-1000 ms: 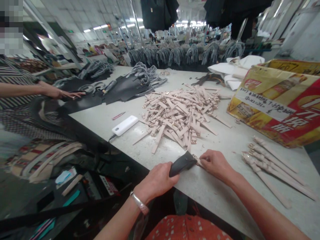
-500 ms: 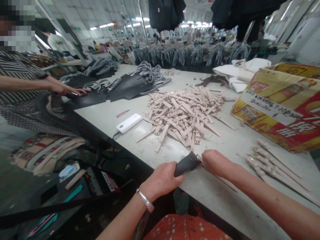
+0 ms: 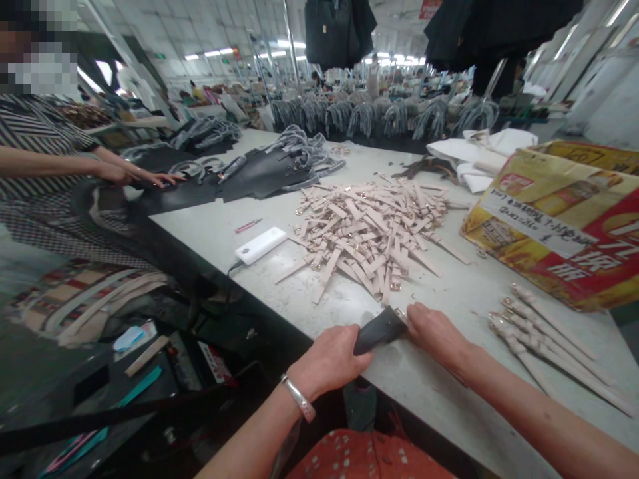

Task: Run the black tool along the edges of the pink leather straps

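My left hand (image 3: 334, 356), with a silver bracelet at the wrist, is closed around a flat black leather piece (image 3: 380, 330) over the table's near edge. Right beside its far end, my right hand (image 3: 434, 334) is closed, its fingers curled down near the tabletop. A small metal buckle (image 3: 399, 313) shows between the black piece and my right fingers; the beige buckle strap it belongs to is mostly hidden by that hand. Beyond both hands lies a heap of beige buckle straps (image 3: 367, 233). Several more beige straps (image 3: 544, 339) lie side by side to the right.
A yellow and red carton (image 3: 549, 213) stands at the right of the table (image 3: 259, 293). A white device with a cable (image 3: 260, 245) lies left of the heap. Black bag pieces (image 3: 269, 171) cover the far left, where a co-worker's hand (image 3: 162, 178) rests on them.
The view has shifted slightly. Both hands keep hold, and the black piece now lies flatter in my left hand. The strap tail under my right forearm is no longer visible.
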Demonstrator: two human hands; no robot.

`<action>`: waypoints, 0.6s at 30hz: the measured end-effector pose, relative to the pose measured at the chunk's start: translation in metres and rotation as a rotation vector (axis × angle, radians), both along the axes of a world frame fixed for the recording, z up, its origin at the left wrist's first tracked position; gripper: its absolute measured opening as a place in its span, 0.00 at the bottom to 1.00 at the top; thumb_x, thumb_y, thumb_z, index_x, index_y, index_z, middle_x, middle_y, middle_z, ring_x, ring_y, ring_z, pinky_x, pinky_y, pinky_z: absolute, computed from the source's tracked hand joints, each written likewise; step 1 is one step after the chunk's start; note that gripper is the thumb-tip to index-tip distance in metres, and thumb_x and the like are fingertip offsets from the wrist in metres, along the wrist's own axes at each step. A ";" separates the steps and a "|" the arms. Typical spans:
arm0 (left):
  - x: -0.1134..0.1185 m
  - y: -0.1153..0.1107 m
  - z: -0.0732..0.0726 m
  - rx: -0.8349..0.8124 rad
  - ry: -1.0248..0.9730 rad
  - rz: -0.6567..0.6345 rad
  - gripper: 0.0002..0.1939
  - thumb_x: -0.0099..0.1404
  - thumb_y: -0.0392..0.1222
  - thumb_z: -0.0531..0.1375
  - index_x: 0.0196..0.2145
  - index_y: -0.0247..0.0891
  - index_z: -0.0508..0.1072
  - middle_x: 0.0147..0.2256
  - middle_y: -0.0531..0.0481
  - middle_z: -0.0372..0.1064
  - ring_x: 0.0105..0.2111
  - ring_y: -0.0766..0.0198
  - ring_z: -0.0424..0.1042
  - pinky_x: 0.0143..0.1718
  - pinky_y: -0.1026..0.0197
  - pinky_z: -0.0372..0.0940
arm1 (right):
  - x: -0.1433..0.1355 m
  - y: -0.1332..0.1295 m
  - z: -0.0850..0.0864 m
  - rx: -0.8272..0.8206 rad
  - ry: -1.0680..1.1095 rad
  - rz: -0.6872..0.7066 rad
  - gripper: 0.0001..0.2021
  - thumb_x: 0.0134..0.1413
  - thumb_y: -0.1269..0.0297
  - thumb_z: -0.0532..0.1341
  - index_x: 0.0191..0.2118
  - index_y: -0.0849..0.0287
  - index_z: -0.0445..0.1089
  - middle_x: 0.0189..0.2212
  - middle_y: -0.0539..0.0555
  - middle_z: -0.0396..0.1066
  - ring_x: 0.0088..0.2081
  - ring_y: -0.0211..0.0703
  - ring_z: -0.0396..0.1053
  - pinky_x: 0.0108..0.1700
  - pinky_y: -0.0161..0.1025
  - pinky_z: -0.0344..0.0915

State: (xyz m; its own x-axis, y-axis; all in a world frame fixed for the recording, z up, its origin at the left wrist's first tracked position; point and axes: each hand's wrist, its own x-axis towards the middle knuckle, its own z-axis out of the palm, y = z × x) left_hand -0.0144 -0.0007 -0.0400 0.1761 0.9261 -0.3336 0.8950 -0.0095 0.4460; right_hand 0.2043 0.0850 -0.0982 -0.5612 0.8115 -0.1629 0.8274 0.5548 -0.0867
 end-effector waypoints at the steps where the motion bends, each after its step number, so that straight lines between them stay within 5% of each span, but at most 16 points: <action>1: 0.000 -0.001 0.000 0.006 0.001 -0.001 0.14 0.59 0.50 0.52 0.34 0.38 0.69 0.32 0.46 0.73 0.33 0.57 0.72 0.29 0.63 0.60 | 0.001 -0.001 -0.002 0.012 0.010 -0.014 0.08 0.60 0.69 0.49 0.37 0.63 0.65 0.34 0.58 0.69 0.31 0.43 0.69 0.31 0.36 0.54; 18: 0.011 0.028 0.000 0.040 0.108 0.009 0.16 0.60 0.51 0.51 0.35 0.37 0.70 0.34 0.43 0.73 0.36 0.55 0.73 0.31 0.62 0.62 | 0.008 -0.001 -0.023 0.079 0.347 -0.143 0.07 0.55 0.68 0.51 0.28 0.58 0.62 0.26 0.52 0.66 0.27 0.39 0.63 0.29 0.34 0.51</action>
